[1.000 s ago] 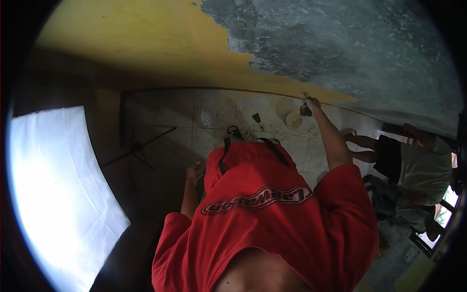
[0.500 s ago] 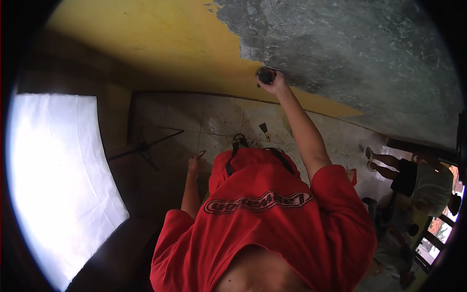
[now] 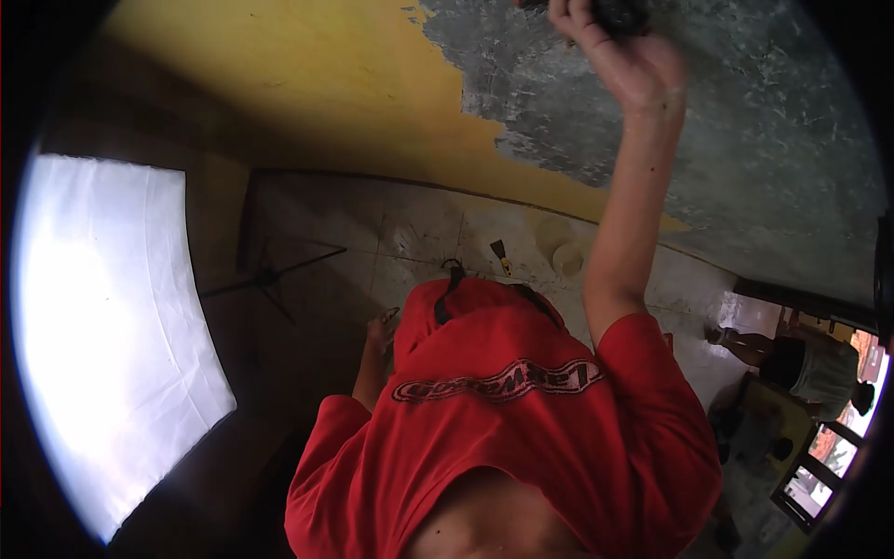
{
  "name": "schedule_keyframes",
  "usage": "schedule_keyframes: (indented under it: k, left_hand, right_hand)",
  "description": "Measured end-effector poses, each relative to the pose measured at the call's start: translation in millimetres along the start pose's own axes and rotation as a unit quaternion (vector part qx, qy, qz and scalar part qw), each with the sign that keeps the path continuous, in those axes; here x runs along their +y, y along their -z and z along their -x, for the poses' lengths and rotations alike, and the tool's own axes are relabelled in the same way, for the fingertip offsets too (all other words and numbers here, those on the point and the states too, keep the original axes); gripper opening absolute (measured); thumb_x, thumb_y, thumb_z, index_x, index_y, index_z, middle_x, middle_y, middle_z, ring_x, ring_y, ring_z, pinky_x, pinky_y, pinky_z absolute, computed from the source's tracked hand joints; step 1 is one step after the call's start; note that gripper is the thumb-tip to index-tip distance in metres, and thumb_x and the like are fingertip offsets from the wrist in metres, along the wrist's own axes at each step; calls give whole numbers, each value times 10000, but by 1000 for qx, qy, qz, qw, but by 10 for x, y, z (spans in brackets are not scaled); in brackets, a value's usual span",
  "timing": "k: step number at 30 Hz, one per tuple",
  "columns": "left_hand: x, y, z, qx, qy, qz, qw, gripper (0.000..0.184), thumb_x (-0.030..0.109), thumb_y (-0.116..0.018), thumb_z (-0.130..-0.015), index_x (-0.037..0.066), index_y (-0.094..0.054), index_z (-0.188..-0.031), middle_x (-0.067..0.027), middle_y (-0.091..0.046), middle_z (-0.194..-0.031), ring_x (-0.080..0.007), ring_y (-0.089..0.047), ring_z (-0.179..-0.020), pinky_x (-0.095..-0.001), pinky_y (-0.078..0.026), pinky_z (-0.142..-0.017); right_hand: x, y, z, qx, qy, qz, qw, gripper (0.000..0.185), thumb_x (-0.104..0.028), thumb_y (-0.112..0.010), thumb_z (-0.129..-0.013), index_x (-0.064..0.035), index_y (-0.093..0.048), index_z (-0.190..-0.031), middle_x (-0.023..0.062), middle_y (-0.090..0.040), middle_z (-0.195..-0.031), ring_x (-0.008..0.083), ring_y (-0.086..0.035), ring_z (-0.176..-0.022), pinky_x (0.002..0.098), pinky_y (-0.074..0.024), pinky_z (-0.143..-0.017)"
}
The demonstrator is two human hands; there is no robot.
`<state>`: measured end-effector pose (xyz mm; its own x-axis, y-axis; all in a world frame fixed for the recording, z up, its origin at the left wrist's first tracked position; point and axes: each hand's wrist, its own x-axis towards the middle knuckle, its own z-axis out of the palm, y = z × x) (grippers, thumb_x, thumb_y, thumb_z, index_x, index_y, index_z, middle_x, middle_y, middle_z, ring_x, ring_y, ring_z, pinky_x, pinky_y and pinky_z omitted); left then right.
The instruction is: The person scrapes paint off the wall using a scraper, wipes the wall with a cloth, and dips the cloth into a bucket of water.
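My right hand [image 3: 638, 65] is raised high against the wall, its fingers wrapped round a dark, rounded tool [image 3: 619, 14] whose kind I cannot make out; the top edge of the view cuts it off. Under it the wall shows a bare grey patch [image 3: 745, 121], bordered by yellow paint [image 3: 317, 84] with a ragged, flaked edge. My left hand [image 3: 380, 331] hangs low by my side, fingers loosely apart, with nothing clearly visible in it. On the tiled floor ahead of me lies a scraper [image 3: 503, 256] with a dark blade and yellow handle.
A pale round container [image 3: 567, 260] stands on the floor near the wall. To the left are a dark tripod-like stand [image 3: 268, 278] and a large bright white panel [image 3: 121, 326]. Another person [image 3: 801, 363] stands at the right, near a window [image 3: 819, 466]. Debris marks the floor tiles.
My right hand has moved up and to the right with the dark tool, from the paint's lower edge onto the grey patch. The pale container has come into view. My left hand stays low.
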<state>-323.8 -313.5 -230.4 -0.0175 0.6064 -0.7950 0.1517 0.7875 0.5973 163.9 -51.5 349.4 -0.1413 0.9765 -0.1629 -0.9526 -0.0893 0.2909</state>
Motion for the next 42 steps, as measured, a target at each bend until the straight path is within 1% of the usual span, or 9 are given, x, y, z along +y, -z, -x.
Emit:
schedule_keyframes:
  k: [7, 11, 14, 16, 18, 20, 28, 34, 42]
  left_hand:
    - [516, -162, 46, -67, 56, 135, 987, 407, 257, -543, -901, 41, -610, -1239, -94, -598, -1234, -255, -638, -959, -305, -494, -592]
    - [290, -89, -322, -109, 71, 165, 978, 489, 344, -494, -902, 47, -537, -1287, -85, -491, -1386, -437, -515, -1174, -442, -503, -738]
    - [589, -90, -271, -51, 91, 79, 991, 480, 347, -504, -903, 81, -518, -1302, -89, -540, -1310, -347, -588, -1095, -430, -489, -766]
    - [750, -123, -287, -17, 84, 69, 994, 463, 327, -513, -905, 91, -532, -1302, -113, -575, -1251, -294, -646, -1011, -389, -503, -733]
    - [1034, -172, -219, 19, 102, 53, 993, 512, 366, -502, -919, 86, -468, -1346, -54, -558, -1293, -300, -633, -1048, -402, -483, -765]
    - [1086, -146, -314, 13, 87, 56, 995, 523, 379, -501, -922, 89, -454, -1356, -51, -558, -1293, -295, -635, -1045, -397, -478, -763]
    - [731, -252, 15, 39, 51, 143, 988, 447, 374, -532, -931, 87, -516, -1274, -27, -587, -1227, -217, -650, -995, -334, -468, -716]
    - [-124, -434, 521, 46, 155, 156, 974, 408, 399, -510, -934, 103, -600, -1199, -34, -617, -1183, -176, -651, -894, -291, -467, -665]
    - [-496, -505, 1263, 87, 208, 136, 965, 467, 392, -487, -961, 82, -499, -1310, -39, -563, -1270, -213, -644, -1001, -338, -485, -753]
  right_hand:
    - [-1072, -237, 1202, -241, 259, 326, 877, 418, -252, -408, -863, 54, -461, -1143, 252, -476, -1186, 352, -460, -1098, 457, -404, -840]
    - [-1617, 6, 1567, -77, 574, 479, 659, 452, -267, -431, -852, 29, -464, -1192, 191, -516, -1184, 332, -565, -995, 472, -463, -777]
    - [-1488, 123, 1360, -16, 674, 530, 515, 435, -244, -498, -894, 20, -460, -1238, 160, -552, -1155, 284, -602, -932, 406, -500, -735]
    - [-1372, 151, 1136, -1, 778, 613, 137, 456, -212, -599, -909, 9, -439, -1274, 152, -578, -1100, 254, -605, -945, 332, -505, -715]
    - [-1474, 42, 1001, -50, 765, 642, 18, 432, -195, -690, -881, 14, -522, -1220, 127, -597, -1081, 257, -588, -985, 335, -491, -772]
    - [-1464, -205, 813, -163, 625, 636, -422, 353, -278, -730, -847, -58, -650, -1111, 81, -597, -1112, 203, -557, -1009, 345, -432, -774]
    - [-1275, 556, -215, -240, 535, 635, -503, 410, -609, -642, -764, -318, -715, -1045, 31, -557, -1190, 226, -469, -949, 388, -297, -784]
    - [-1367, 1978, -619, -342, 338, 697, -533, 350, -433, -707, -778, -357, -640, -1113, -96, -476, -1330, 219, -478, -1058, 367, -310, -832]
    - [-1966, 4208, -973, -484, 71, 693, -530, 250, -264, -575, -813, -207, -640, -1048, -13, -543, -1181, 185, -433, -1191, 361, -302, -919]
